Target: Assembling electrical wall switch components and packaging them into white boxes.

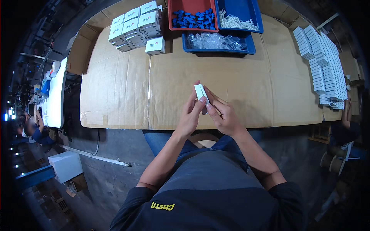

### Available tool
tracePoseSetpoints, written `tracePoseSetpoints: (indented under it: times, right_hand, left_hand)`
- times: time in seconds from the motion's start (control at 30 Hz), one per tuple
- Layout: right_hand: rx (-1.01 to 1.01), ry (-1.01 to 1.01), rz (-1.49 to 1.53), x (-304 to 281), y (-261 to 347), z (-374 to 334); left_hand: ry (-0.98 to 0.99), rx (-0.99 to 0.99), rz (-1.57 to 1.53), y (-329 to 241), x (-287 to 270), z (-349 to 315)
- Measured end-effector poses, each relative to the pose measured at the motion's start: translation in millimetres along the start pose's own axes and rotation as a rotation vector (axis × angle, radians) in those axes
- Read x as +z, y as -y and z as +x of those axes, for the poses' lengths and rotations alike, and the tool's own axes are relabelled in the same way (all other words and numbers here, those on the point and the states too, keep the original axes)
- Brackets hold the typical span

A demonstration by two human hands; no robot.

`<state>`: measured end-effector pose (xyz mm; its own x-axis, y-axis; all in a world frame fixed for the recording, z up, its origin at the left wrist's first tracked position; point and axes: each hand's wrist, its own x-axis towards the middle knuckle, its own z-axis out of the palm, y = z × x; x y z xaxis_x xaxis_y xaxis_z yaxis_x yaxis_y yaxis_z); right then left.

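Observation:
Over the near middle of the cardboard-covered table point(173, 77), a small white box point(199, 91) is held up between both hands, tilted, with a dark line along one side. My left hand point(189, 116) closes round its left side, thumb against the near face. From the other side my right hand point(225, 115) grips it, with the thumb near its lower end and the fingers behind. The fingers hide part of the box, so whether its flap is open cannot be made out.
At the far left stand stacked white boxes point(131, 26). Bins sit at the far middle: a red one point(192, 29) of blue pieces, a blue one point(260, 29) of white pieces, another blue one point(216, 51) of clear plastic parts. Rows of white boxes point(323, 63) line the right edge.

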<state>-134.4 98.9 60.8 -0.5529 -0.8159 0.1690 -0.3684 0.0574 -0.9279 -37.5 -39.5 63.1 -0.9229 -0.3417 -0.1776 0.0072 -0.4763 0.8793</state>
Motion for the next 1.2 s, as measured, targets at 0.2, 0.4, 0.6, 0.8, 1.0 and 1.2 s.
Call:
tracePoseSetpoints:
  times: [0.2,0.4,0.6,0.8,1.0,1.2]
  right_hand:
    - [0.020,0.008,0.033,0,8,2]
    - [0.055,-0.058,0.154,0,5,14]
    - [0.369,-0.027,0.374,-21,-21,24]
    - [0.383,-0.035,0.453,-24,-24,22]
    - [0.398,-0.026,0.487,-30,-24,20]
    - [0.437,-0.075,0.363,-27,-26,19]
  left_hand:
    - [-0.023,0.056,-0.001,12,-6,0]
    - [-0.063,0.008,-0.168,9,-3,7]
    - [-0.093,-0.357,-0.497,1,-22,18]
    - [-0.212,-0.429,-0.609,4,-18,19]
    - [-0.227,-0.478,-0.656,0,-19,18]
    - [-0.056,-0.230,-0.443,7,-23,16]
